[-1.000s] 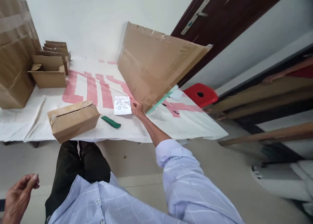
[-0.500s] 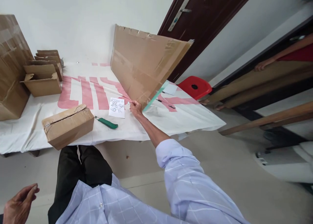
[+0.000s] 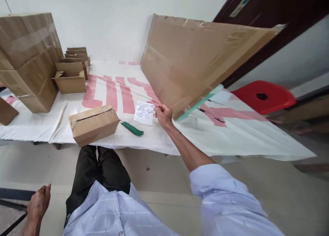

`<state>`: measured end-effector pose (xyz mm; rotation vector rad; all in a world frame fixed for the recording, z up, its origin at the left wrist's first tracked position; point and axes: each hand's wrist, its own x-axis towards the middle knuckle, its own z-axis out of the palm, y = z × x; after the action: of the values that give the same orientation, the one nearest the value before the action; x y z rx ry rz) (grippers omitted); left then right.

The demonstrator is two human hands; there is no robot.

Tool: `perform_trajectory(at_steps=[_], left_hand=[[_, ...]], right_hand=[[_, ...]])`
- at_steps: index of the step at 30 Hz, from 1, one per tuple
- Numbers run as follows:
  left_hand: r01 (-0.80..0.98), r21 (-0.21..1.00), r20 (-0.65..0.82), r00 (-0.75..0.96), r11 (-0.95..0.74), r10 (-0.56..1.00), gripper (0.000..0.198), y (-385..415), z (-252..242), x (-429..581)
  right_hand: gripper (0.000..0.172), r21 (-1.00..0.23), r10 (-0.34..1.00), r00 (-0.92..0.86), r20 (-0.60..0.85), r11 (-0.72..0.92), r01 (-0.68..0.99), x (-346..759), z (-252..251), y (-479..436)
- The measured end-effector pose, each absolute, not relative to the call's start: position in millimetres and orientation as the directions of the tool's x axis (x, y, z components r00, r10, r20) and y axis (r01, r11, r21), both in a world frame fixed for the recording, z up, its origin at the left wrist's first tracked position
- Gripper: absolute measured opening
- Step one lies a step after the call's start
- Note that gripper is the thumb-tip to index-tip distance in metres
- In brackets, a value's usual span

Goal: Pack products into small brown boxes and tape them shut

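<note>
A small white sheet with dark line drawings (image 3: 144, 114) lies flat on the cloth-covered table. My right hand (image 3: 163, 115) is at its right edge, thumb and fingertips pinched together; whether they grip the paper or some small thing is unclear. Left of the sheet is a green utility knife (image 3: 132, 129), its tip close to a closed, tilted cardboard box (image 3: 94, 127) at the table's front edge. Low at the left, my left hand (image 3: 39, 203) hangs away from the table, fingers loosely curled together, with nothing visible in them.
A large cardboard panel (image 3: 190, 61) leans against the wall behind my right hand. Stacked taped cartons (image 3: 33, 61) and several small open boxes (image 3: 70, 81) stand at the left. A red stool (image 3: 272, 98) is beyond the table's right side, near a dark door (image 3: 257, 11).
The view has swung left, bringing more of the cartons into sight. My right hand has moved left to the sheet's edge, closing the small gap. My left hand stays low.
</note>
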<state>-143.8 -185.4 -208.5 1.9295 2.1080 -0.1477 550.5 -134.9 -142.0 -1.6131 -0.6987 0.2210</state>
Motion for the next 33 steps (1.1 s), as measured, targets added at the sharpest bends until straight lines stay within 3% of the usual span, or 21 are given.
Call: perform_trajectory(at_steps=[5,8,13,15,20,26,33], left_hand=[[0.979,0.116,-0.322,-0.125,0.170,0.938,0.027,-193,-202,-141],[0.976,0.090,-0.300,-0.162,0.196,0.940,0.033,-188,-193,-135],[0.912,0.407,-0.059,-0.028,0.050,0.998,0.026,-165,-158,-104],[0.823,0.562,0.053,0.069,-0.087,0.996,0.024,-153,-136,-82],[0.514,0.780,0.293,0.206,-0.357,0.934,0.047,-117,-83,-20],[0.357,0.839,0.279,0.366,-0.411,0.888,0.054,-79,-66,26],[0.360,0.838,0.234,0.442,-0.410,0.866,0.066,-69,-74,41]], right_hand=[[0.031,-0.931,0.641,0.699,0.316,0.069,0.358,513,-126,-123],[0.037,-0.898,0.743,0.562,0.363,0.118,0.424,481,-111,-117],[0.043,-0.829,0.852,0.298,0.431,0.244,0.503,423,-86,-109],[0.041,-0.793,0.856,0.208,0.473,0.312,0.524,404,-80,-107],[0.030,-0.658,0.832,0.021,0.555,0.423,0.623,377,-76,-105],[0.017,-0.576,0.815,-0.021,0.578,0.427,0.697,374,-79,-112],[0.014,-0.622,0.789,0.042,0.613,0.449,0.642,370,-78,-126]])
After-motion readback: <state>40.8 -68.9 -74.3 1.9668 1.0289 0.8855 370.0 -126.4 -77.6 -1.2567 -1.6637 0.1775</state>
